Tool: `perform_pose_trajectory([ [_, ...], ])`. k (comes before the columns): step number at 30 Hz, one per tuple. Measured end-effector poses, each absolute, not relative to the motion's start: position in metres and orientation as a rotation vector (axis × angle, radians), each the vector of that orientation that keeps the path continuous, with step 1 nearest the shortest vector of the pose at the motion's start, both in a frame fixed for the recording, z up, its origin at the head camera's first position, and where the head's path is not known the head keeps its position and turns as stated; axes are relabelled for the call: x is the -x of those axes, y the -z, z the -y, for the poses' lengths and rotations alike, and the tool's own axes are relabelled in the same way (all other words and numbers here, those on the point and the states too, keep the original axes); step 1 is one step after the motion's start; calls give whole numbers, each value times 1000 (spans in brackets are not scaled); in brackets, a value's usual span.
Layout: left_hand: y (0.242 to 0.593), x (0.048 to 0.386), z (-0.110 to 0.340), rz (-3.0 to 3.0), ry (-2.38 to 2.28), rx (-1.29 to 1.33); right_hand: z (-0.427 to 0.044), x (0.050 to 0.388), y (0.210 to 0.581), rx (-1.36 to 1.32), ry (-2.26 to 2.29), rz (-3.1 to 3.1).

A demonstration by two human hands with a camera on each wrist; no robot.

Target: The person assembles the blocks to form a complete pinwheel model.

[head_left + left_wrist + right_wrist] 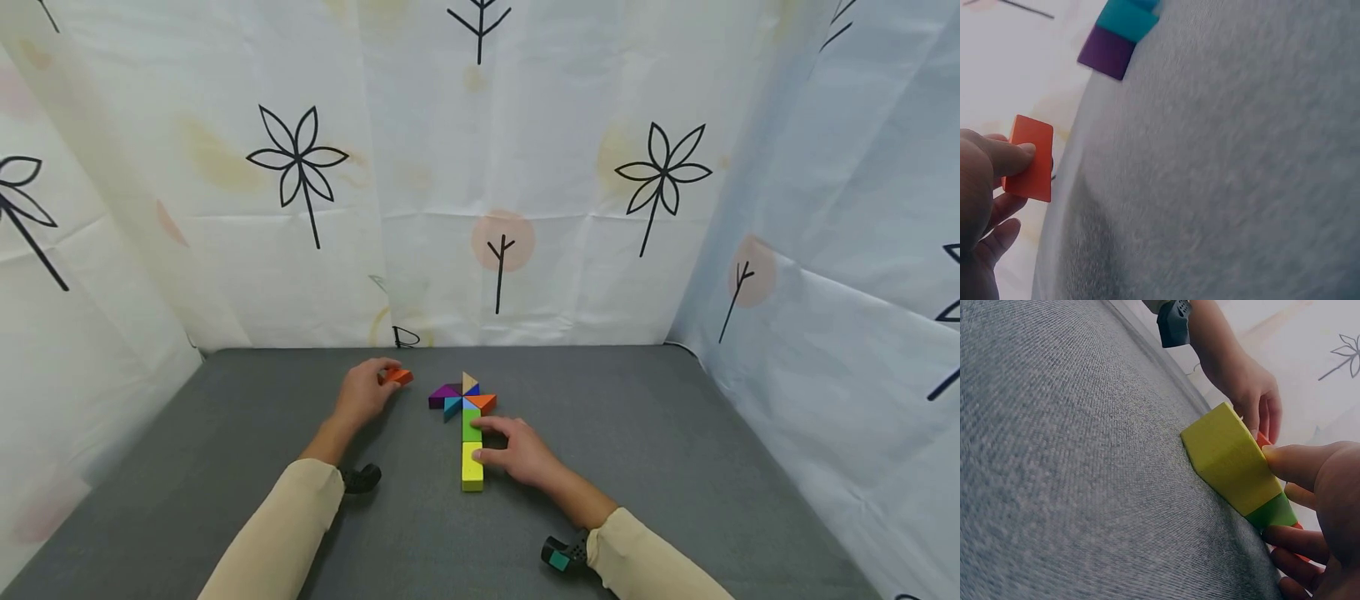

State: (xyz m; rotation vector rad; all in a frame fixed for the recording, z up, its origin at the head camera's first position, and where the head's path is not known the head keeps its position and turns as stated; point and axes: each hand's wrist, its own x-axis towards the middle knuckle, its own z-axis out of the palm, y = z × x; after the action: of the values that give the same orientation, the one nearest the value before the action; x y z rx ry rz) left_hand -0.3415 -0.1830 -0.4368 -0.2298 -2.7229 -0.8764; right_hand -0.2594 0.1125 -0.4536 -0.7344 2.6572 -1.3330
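Between thumb and fingers, my left hand (362,392) pinches an orange triangular block (1034,169), just left of a pinwheel of small blocks. That pinwheel has a purple block (442,395), a teal block (452,406), a tan triangle (469,383), a dark blue triangle (474,390), a light blue piece (468,404) and another orange block (484,403). Below it, a green block (469,432) and a yellow block (472,473) form a straight stem. My right hand (521,450) touches the stem from the right, thumb at the yellow block and fingers at the green one.
The blocks lie on a grey cloth-covered table (247,433). White patterned curtains (420,183) hang along its back and sides. Dark wrist devices show below both hands, the left one (363,478) and the right one (562,553).
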Motion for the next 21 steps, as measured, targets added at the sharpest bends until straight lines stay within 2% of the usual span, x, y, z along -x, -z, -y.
perform_pose_trajectory([
  [21,441,301,158,2678,942,327,-111,258,453,729,1342,-2659],
])
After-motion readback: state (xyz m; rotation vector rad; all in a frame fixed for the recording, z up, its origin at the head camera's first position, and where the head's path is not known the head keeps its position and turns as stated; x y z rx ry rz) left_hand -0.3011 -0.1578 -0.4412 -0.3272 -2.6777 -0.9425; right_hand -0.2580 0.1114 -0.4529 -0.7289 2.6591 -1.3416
